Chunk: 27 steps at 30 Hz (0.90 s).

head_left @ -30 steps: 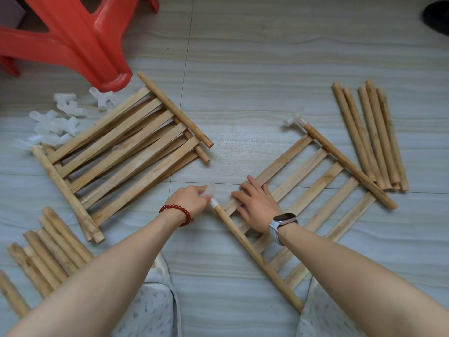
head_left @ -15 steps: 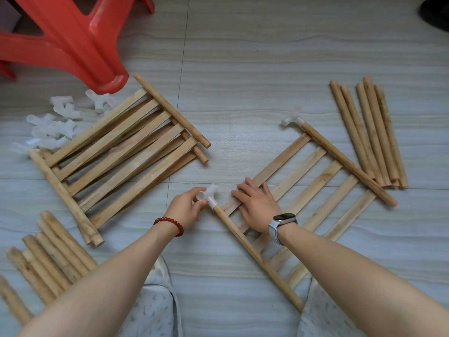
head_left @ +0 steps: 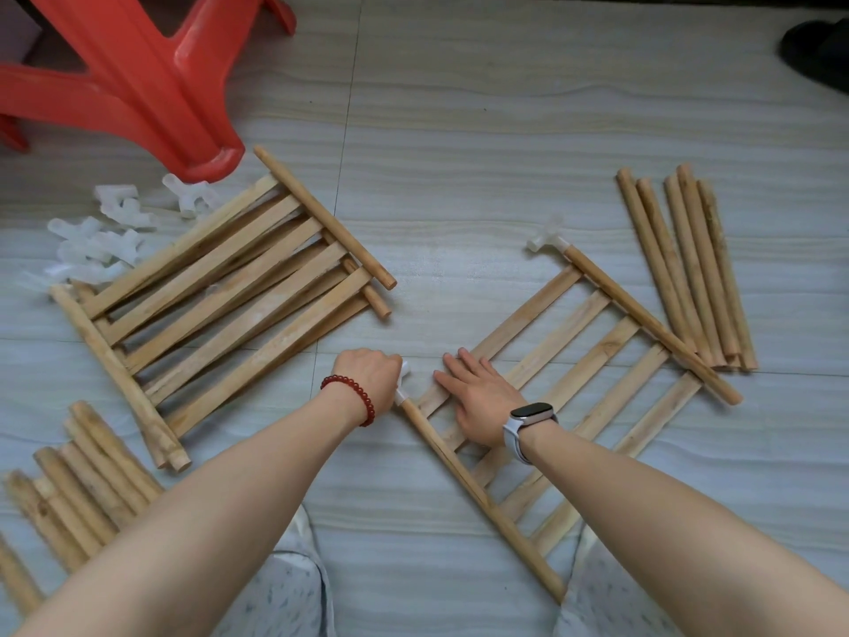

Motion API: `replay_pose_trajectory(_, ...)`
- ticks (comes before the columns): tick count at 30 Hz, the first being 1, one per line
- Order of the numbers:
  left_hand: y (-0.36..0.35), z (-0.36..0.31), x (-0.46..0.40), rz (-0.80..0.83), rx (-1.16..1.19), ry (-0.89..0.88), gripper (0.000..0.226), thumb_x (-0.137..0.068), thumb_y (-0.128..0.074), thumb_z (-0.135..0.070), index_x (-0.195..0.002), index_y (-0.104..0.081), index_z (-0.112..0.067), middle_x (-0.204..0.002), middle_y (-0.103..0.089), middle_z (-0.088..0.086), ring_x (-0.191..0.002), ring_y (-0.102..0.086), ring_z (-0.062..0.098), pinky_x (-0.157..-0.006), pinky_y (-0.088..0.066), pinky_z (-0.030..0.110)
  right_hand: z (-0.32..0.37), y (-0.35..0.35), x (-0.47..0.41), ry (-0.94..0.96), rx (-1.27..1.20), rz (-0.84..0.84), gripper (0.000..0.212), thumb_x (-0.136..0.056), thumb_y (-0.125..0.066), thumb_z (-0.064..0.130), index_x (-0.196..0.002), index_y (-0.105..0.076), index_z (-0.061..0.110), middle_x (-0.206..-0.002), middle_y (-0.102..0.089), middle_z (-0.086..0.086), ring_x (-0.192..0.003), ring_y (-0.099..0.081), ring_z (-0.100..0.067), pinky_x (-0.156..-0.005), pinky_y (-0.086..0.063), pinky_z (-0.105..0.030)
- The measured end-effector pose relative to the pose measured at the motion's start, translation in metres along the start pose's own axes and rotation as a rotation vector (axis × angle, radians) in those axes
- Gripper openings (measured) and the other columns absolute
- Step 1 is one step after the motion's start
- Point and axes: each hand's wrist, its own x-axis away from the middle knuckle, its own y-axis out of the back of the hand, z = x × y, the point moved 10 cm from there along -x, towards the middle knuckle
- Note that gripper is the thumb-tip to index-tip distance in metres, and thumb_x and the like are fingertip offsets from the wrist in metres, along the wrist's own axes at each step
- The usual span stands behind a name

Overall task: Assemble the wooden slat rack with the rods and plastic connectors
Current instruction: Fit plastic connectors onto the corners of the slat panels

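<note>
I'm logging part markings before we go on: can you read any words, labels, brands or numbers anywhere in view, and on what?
None can be read.
Dark-faced smartwatch with white strap on the right wrist: its screen shows no digits.
Translucent white plastic connectors piled on the floor: no markings visible.
Wooden slat panel under the right hand, and the loose round wooden rods: bare wood.
Red plastic stool: no label.

We note the slat panel (head_left: 565,383) is pale, bare wood with a matt, sawn face. The loose rods (head_left: 689,268) are round wood, rougher and faintly barked. The connectors (head_left: 99,236) are translucent whitish plastic. The stool (head_left: 138,75) is glossy red plastic. The floor (head_left: 505,131) shows a smooth, grey, wood-grain finish.
</note>
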Motion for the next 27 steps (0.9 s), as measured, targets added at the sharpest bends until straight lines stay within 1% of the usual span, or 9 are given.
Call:
replay_pose_trajectory(3, -0.001, 0.017, 0.003, 0.125, 0.182, -0.01, 0.033, -0.095, -0.043, -0.036, -0.122, -0.052, -0.019, -0.117, -0.06, 0.007, -0.108, -0.056, 0.025, -0.079, -0.041, 0.031, 0.004, 0.014, -0.005, -0.049, -0.012, 0.069, 0.046, -0.096, -0.031, 0.014, -0.142, -0.036, 0.014, -0.152, -0.027, -0.004, -0.143, -0.015, -0.027, -0.116, -0.014, -0.039)
replay_pose_trajectory(6, 0.006, 0.058, 0.004, 0.224, 0.346, -0.007, 0.06, -0.09, -0.05, -0.048, -0.143, -0.034, -0.024, -0.129, -0.055, 0.004, -0.118, -0.051, 0.021, -0.089, -0.041, 0.029, 0.018, 0.052, -0.019, -0.087, -0.066, -0.008, 0.044, -0.096, -0.034, 0.014, -0.139, -0.041, 0.015, -0.145, -0.041, -0.005, -0.134, -0.034, -0.026, -0.108, -0.031, -0.037)
replay_pose_trajectory(8, 0.032, 0.095, 0.003, 0.109, 0.432, 0.025, 0.058, -0.092, -0.05, -0.043, -0.143, -0.033, -0.021, -0.131, -0.054, 0.006, -0.119, -0.05, 0.023, -0.093, -0.039, 0.027, 0.033, 0.076, -0.03, -0.087, -0.114, -0.051, 0.042, -0.096, -0.034, 0.014, -0.138, -0.044, 0.014, -0.142, -0.043, -0.007, -0.13, -0.04, -0.027, -0.103, -0.037, -0.037)
replay_pose_trajectory(12, 0.067, 0.199, 0.024, -0.212, 0.626, 0.236, 0.038, -0.096, -0.045, -0.028, -0.132, -0.049, -0.016, -0.122, -0.059, 0.008, -0.111, -0.055, 0.024, -0.092, -0.044, 0.03, 0.083, 0.115, -0.069, -0.018, -0.147, -0.129, 0.031, -0.094, -0.035, 0.011, -0.118, -0.056, 0.01, -0.119, -0.058, -0.012, -0.108, -0.055, -0.033, -0.083, -0.048, -0.039)
replay_pose_trajectory(15, 0.041, 0.276, 0.047, -0.34, 0.671, 0.43, 0.034, -0.095, -0.043, -0.023, -0.128, -0.052, -0.015, -0.124, -0.053, 0.01, -0.113, -0.051, 0.026, -0.096, -0.042, 0.035, 0.122, 0.129, -0.101, 0.034, -0.115, -0.141, 0.04, -0.094, -0.035, 0.014, -0.131, -0.05, 0.017, -0.127, -0.055, -0.007, -0.12, -0.049, -0.028, -0.092, -0.044, -0.036)
replay_pose_trajectory(20, -0.034, 0.357, 0.064, -0.252, 0.592, 0.731, 0.047, -0.09, -0.041, -0.013, -0.137, -0.039, -0.021, -0.141, -0.033, 0.009, -0.128, -0.033, 0.031, -0.106, -0.03, 0.042, 0.158, 0.119, -0.142, 0.093, -0.038, -0.106, 0.042, -0.098, -0.033, 0.02, -0.14, -0.039, 0.02, -0.138, -0.044, -0.002, -0.125, -0.043, -0.021, -0.099, -0.038, -0.029)
replay_pose_trajectory(22, -0.05, 0.384, 0.065, -0.246, 0.581, 0.839, 0.056, -0.088, -0.04, -0.009, -0.141, -0.03, -0.023, -0.147, -0.023, 0.009, -0.131, -0.027, 0.032, -0.103, -0.03, 0.044, 0.17, 0.116, -0.155, 0.129, 0.015, -0.11, 0.044, -0.098, -0.034, 0.02, -0.142, -0.035, 0.02, -0.141, -0.039, -0.002, -0.13, -0.035, -0.02, -0.102, -0.031, -0.026)
replay_pose_trajectory(25, -0.059, 0.416, 0.057, -0.266, 0.605, 0.961, 0.051, -0.089, -0.04, -0.008, -0.138, -0.031, -0.02, -0.139, -0.036, 0.012, -0.126, -0.033, 0.032, -0.096, -0.033, 0.044, 0.176, 0.115, -0.165, 0.155, 0.139, -0.103, 0.051, -0.098, -0.033, 0.02, -0.148, -0.024, 0.023, -0.155, -0.017, -0.002, -0.143, -0.014, -0.021, -0.116, -0.017, -0.033)
replay_pose_trajectory(27, -0.063, 0.433, 0.048, -0.286, 0.579, 1.007, 0.049, -0.088, -0.043, -0.008, -0.135, -0.033, -0.019, -0.128, -0.048, 0.013, -0.12, -0.04, 0.031, -0.092, -0.033, 0.041, 0.175, 0.11, -0.172, 0.142, 0.177, -0.07, 0.053, -0.098, -0.032, 0.02, -0.149, -0.018, 0.024, -0.158, -0.004, -0.001, -0.145, -0.004, -0.021, -0.118, -0.01, -0.037)
